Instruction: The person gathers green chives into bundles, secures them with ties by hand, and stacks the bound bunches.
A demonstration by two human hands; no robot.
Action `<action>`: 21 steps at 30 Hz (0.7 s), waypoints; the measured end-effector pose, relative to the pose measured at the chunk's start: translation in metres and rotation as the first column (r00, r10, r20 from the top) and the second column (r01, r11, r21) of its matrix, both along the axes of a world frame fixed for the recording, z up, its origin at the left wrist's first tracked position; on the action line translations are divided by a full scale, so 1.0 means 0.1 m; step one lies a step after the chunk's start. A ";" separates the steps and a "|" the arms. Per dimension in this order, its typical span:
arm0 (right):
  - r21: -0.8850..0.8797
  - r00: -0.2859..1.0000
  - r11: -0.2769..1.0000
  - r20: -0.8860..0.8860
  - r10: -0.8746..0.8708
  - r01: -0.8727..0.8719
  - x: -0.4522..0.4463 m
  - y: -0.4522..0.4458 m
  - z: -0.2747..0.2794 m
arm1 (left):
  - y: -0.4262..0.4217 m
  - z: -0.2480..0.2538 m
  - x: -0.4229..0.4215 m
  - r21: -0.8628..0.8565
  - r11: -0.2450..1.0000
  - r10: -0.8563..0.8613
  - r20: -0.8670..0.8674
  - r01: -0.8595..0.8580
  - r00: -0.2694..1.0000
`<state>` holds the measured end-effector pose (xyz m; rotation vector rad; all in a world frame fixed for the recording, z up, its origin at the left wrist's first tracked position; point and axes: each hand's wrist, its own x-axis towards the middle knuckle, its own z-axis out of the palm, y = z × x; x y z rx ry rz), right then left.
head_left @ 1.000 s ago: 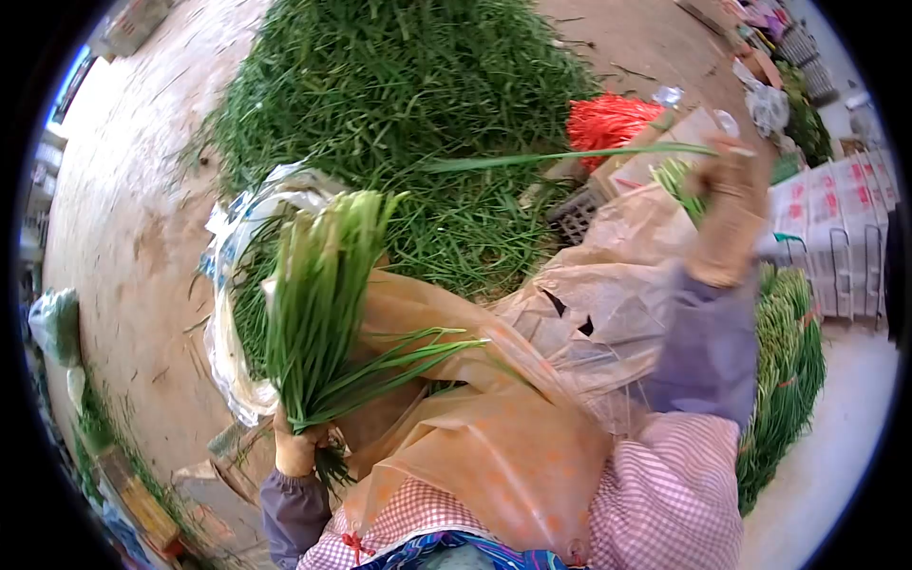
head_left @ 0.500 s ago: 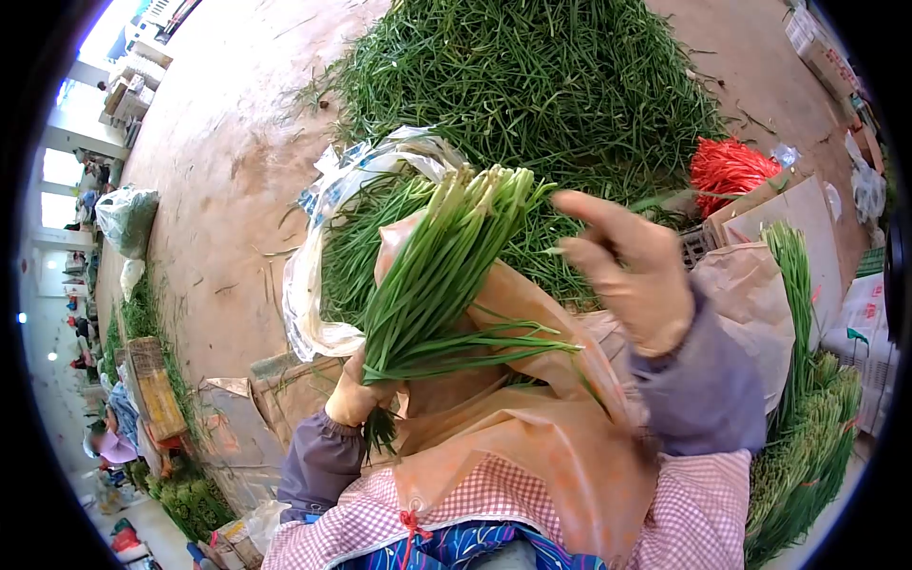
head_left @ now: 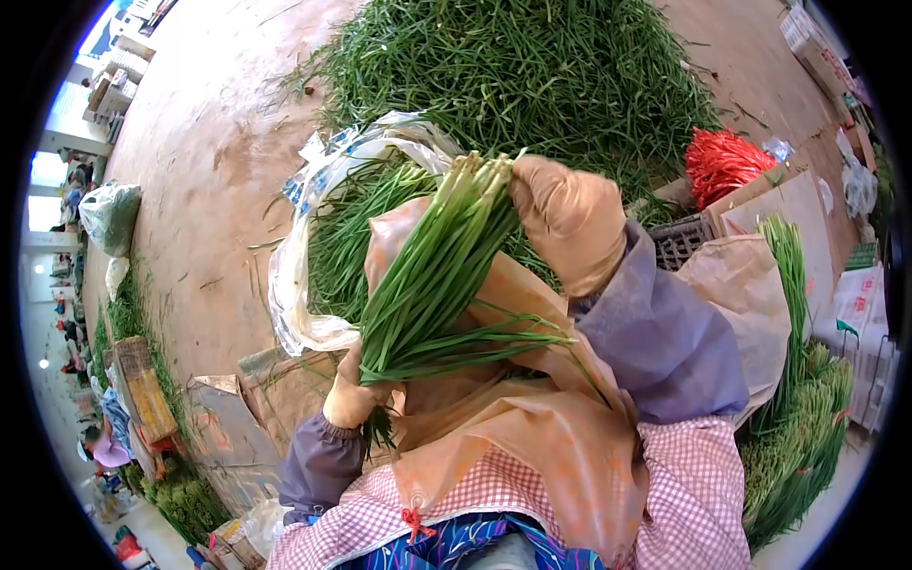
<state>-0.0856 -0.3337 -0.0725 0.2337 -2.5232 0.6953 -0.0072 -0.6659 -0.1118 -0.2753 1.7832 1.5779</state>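
A bunch of garlic chives (head_left: 427, 275) lies slantwise over my lap, with pale cut ends at the top and green leaves trailing right. My gloved left hand (head_left: 351, 397) is wrapped round its lower part, and some leaf tips hang below the fist. At the top, my gloved right hand (head_left: 568, 223) has its fingers closed against the pale ends, the fingertips partly hidden. Under the bunch spreads a tan plastic apron (head_left: 532, 446). Just beyond it, more chives (head_left: 347, 242) lie inside a rolled-down white plastic bag (head_left: 290, 285).
A large heap of loose greens (head_left: 513, 76) covers the floor ahead. Red ties (head_left: 722, 166) lie on cardboard at the right, near a dark crate (head_left: 679, 242). Bundled chives (head_left: 803, 446) stand at my right side. A filled bag (head_left: 109, 218) and a person (head_left: 109, 446) are far left.
My right hand has moved left from beside the bunch onto its pale ends, and its fingers have closed. My left hand keeps its hold. The view has shifted slightly.
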 end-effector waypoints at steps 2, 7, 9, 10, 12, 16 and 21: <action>-0.084 0.996 0.996 -0.086 -0.036 0.029 -0.11 0.07 -0.05 | -0.02 -0.01 0.03 0.036 0.999 0.035 -0.006 -0.035 0.999; -0.415 0.972 0.895 -0.089 -0.219 0.164 -0.39 0.48 -0.27 | -0.05 -0.06 0.11 0.151 0.967 0.203 0.047 -0.208 0.978; -0.785 0.906 0.508 0.155 -0.394 0.356 -0.61 0.88 -0.25 | -0.09 -0.04 0.11 0.067 0.981 0.181 0.011 -0.181 0.983; -0.882 0.897 0.375 0.106 -0.429 0.284 -0.74 1.26 -0.41 | -0.12 -0.06 0.12 0.051 0.971 0.232 0.031 -0.233 0.972; -0.879 0.889 0.282 0.269 -0.371 0.384 -1.01 2.13 -1.01 | -0.14 -0.08 0.18 0.027 0.947 0.319 0.010 -0.319 0.948; -0.089 0.487 0.885 0.858 -0.164 0.456 -0.94 1.32 -1.73 | -0.27 -0.11 0.26 -0.162 0.959 0.239 0.032 -0.231 0.971; 0.209 0.644 0.922 0.763 0.055 -0.327 -0.89 -0.13 -2.92 | -0.39 -0.07 0.33 -0.277 0.940 0.207 0.001 -0.199 0.978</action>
